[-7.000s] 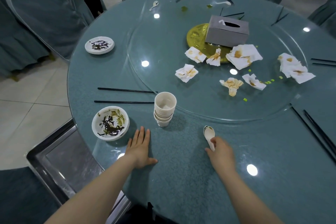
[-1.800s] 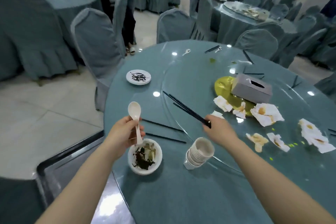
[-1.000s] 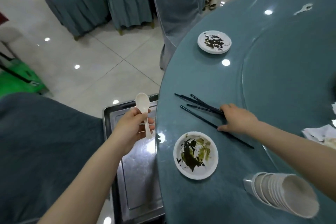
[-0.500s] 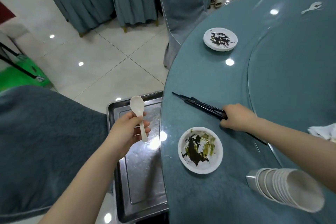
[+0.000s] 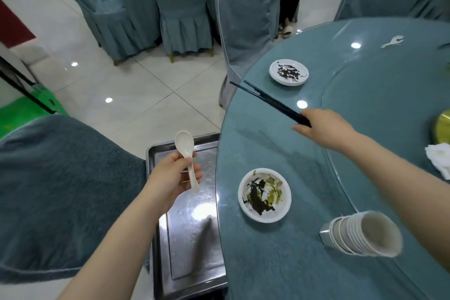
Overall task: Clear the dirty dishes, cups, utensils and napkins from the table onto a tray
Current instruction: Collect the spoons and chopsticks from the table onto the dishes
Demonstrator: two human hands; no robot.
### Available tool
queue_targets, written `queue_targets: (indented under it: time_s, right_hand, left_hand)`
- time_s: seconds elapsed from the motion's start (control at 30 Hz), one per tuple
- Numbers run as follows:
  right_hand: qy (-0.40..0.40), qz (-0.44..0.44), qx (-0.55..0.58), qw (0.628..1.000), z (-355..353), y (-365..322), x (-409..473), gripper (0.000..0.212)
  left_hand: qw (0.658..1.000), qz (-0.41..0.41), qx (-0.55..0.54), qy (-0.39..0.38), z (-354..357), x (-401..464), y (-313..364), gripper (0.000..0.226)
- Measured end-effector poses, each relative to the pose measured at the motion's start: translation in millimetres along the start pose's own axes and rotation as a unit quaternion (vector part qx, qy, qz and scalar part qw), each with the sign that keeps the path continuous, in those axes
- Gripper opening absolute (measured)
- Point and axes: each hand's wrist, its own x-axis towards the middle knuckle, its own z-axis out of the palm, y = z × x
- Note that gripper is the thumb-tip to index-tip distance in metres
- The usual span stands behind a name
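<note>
Left grip (image 5: 174,178): fingers curled round white spoon (image 5: 186,153), held above steel tray (image 5: 192,238) beside the surface (image 5: 304,263). Right grip (image 5: 323,128): clasps bundled black chopsticks (image 5: 270,102), tips raised past the surface edge. On surface: soiled bowl (image 5: 265,195), stacked cups (image 5: 362,232), small plate (image 5: 288,72).

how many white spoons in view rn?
2. One spoon held in the left hand above the tray; a second spoon lies on the table's far side. More may be out of frame.
</note>
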Motion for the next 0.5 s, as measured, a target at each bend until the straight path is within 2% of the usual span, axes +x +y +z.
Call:
queue_targets:
  time_s: [0.17, 0.27, 0.37, 0.5]
  right_hand:
    - [0.051, 0.011, 0.023, 0.998, -38, -15, -53, 0.023]
    - [0.083, 0.036, 0.031, 0.995, -56, -28, -102, 0.031]
    - [0.111, 0.089, -0.011, 0.990, -66, -43, -156, 0.037]
    - [0.133, 0.170, -0.113, 0.970, -56, -69, -226, 0.033]
  left_hand:
    - [0.999, 0.018, -0.005, -0.033, 7, -21, 9, 0.017]
    - [0.996, 0.032, 0.007, -0.079, 13, -34, 18, 0.016]
    - [0.990, 0.047, 0.029, -0.132, 15, -47, 24, 0.016]
    - [0.978, 0.056, 0.043, -0.195, 10, -65, 20, 0.017]
